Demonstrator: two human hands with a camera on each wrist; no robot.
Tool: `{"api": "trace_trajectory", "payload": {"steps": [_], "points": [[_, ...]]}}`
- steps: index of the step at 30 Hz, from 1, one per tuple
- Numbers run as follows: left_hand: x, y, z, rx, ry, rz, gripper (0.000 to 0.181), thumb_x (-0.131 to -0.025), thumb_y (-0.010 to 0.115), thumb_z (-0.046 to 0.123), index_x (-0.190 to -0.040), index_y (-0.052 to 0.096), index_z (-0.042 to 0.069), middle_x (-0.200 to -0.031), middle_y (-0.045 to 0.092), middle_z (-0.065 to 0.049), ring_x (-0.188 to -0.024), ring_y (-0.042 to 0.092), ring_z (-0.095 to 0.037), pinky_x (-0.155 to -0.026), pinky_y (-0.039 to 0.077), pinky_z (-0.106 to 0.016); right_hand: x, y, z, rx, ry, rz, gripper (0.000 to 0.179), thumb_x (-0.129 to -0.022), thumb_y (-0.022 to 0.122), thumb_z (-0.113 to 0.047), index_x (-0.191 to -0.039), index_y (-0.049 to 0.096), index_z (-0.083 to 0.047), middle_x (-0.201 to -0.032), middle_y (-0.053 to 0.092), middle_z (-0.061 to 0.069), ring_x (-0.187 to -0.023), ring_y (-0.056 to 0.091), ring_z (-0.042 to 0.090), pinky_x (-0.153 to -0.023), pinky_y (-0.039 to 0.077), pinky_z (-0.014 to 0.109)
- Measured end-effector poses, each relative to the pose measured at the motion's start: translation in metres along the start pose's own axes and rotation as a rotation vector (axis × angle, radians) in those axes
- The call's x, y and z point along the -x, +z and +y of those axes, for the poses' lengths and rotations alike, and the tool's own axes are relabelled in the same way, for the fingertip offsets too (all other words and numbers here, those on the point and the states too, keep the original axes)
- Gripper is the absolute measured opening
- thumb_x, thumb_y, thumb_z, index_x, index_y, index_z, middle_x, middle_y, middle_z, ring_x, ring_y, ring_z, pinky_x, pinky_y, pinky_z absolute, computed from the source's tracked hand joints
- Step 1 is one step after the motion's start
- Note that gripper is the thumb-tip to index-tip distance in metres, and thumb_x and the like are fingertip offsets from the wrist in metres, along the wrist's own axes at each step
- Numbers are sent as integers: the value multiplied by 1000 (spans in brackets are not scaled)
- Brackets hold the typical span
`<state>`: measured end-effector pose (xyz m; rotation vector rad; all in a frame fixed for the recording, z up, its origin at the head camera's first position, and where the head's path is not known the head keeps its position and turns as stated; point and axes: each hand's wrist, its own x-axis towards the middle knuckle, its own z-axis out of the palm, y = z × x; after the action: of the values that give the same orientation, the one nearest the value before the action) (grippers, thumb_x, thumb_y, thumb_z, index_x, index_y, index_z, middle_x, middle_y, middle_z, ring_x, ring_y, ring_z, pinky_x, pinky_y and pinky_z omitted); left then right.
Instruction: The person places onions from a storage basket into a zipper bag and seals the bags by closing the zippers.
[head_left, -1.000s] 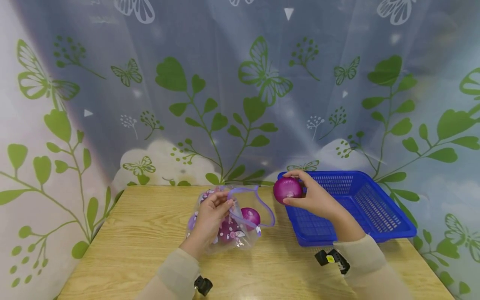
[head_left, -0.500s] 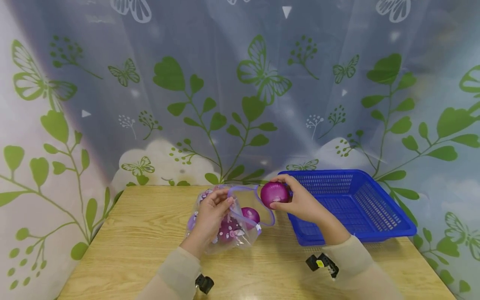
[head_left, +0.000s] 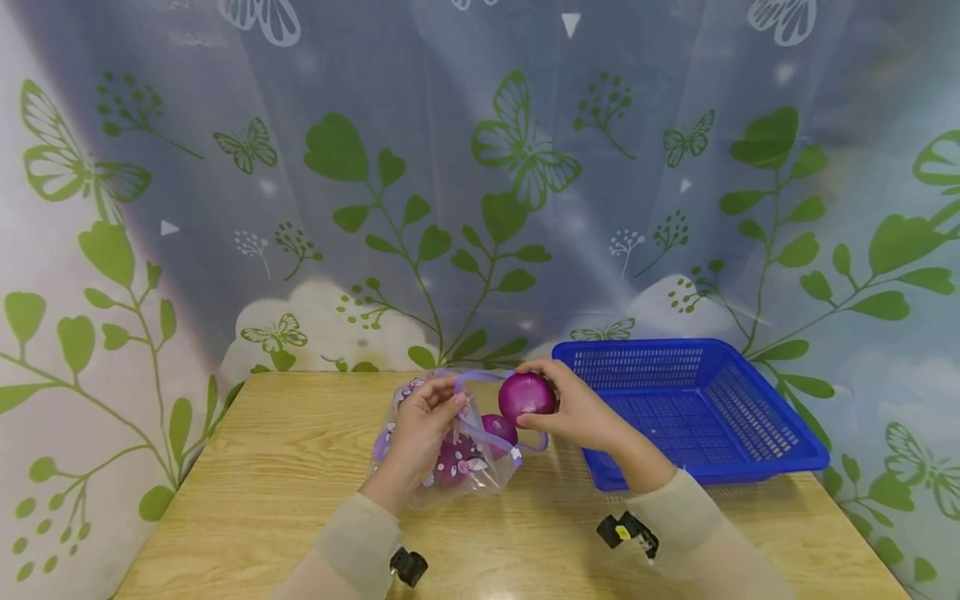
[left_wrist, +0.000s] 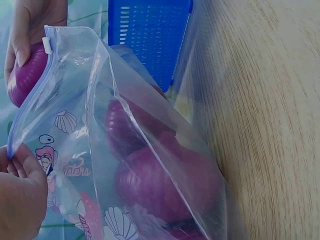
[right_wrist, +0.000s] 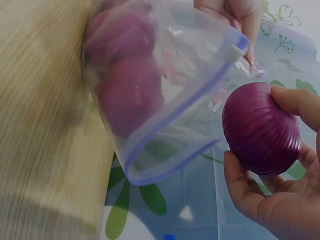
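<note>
A clear zip bag printed with shells and cartoon figures lies on the table with its purple-edged mouth gaping to the right. My left hand pinches the bag's rim between thumb and fingers. Inside the bag sit several red onions, seen through the plastic in both wrist views. With fingers and thumb around it, my right hand holds another red onion at the bag's mouth. In the head view this onion overlaps the purple rim. A white slider sits on the zip edge.
On the right of the wooden table stands a blue plastic basket with slotted walls, just beyond my right forearm. A patterned curtain with green leaves and butterflies hangs along the table's back edge.
My right hand has carried the onion leftward from the basket's near-left corner to the bag's mouth. My left hand has stayed on the bag's rim.
</note>
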<state>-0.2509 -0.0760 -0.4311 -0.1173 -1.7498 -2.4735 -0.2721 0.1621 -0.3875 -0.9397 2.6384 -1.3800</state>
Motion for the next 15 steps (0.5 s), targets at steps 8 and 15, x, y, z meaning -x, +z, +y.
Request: {"api": "trace_trajectory", "payload": {"steps": [8, 15], "points": [[1, 0, 1, 11, -2, -5, 24, -94, 63, -7, -119, 62, -6, -96, 68, -4, -83, 67, -11, -75, 57, -21, -5, 14, -1, 20, 26, -4, 60, -86, 81, -16, -137, 50, -12, -134, 48, 16, -113, 59, 35, -88, 57, 46], [1, 1, 4, 13, -3, -3, 27, -95, 62, -6, -121, 59, -9, -96, 66, -5, -84, 66, -10, -77, 57, -21, -7, 17, -6, 62, 28, 1, 60, -86, 81, -18, -138, 51, -13, -133, 49, 16, -111, 60, 33, -87, 58, 46]]}}
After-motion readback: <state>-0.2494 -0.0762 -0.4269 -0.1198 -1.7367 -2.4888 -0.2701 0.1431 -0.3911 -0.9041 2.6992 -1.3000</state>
